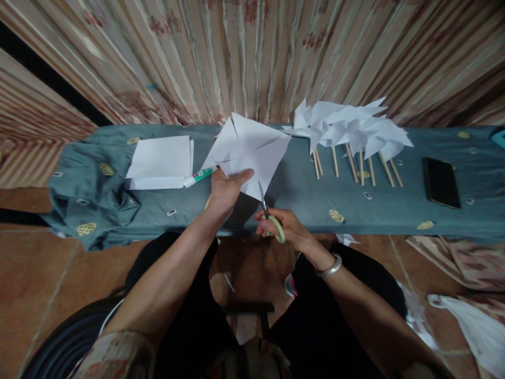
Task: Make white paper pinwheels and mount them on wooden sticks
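My left hand (226,188) grips a square white paper sheet (252,142) near its lower left edge, thumb on top. Slits run inward from several of the sheet's corners. Scissors with pale green handles (276,227) are in my right hand (286,223), and their blades meet the sheet's lower corner. Just left of my left hand lies a green and white tube (201,176). To the right, several white paper pinwheels (351,126) on wooden sticks lie in an overlapping row.
A stack of white paper (160,160) lies on the left of the cloth-covered bench (307,210). A black phone (441,181) rests at the right. A pleated curtain (236,58) hangs along the back edge. Paper scraps and a white bag (469,326) are on the floor.
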Available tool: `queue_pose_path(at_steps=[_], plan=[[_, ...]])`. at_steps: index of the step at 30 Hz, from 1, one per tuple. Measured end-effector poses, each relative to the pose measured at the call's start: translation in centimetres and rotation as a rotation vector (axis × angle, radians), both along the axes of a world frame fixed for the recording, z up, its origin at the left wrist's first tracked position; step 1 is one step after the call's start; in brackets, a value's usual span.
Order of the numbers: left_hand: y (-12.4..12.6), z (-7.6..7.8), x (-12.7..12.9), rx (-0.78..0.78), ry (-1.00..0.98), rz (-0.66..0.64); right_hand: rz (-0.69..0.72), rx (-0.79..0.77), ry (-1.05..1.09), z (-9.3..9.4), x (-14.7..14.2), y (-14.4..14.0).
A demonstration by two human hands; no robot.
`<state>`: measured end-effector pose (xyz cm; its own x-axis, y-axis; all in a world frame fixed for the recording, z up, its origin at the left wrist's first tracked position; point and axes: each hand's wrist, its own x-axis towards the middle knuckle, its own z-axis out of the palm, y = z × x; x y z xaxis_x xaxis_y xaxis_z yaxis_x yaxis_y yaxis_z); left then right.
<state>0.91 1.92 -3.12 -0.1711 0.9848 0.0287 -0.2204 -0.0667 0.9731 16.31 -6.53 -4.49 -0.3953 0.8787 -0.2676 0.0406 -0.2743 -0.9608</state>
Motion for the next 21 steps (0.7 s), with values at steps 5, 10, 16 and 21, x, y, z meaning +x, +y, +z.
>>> queue_pose_path(at_steps=[5,10,16,21], plan=[[-0.02,-0.01,-0.06,-0.007,-0.011,-0.008,-0.011,0.014,-0.031,-0.17,-0.03,-0.09],[-0.04,0.06,-0.11,-0.012,-0.013,0.001,-0.03,0.004,-0.015,-0.38,-0.15,-0.2],[0.02,0.15,-0.18,-0.018,0.001,0.022,-0.048,-0.012,-0.009,-0.4,-0.37,-0.18],[0.0,0.29,-0.29,-0.025,0.003,0.022,-0.071,-0.035,-0.013,-0.12,-0.55,-0.1]])
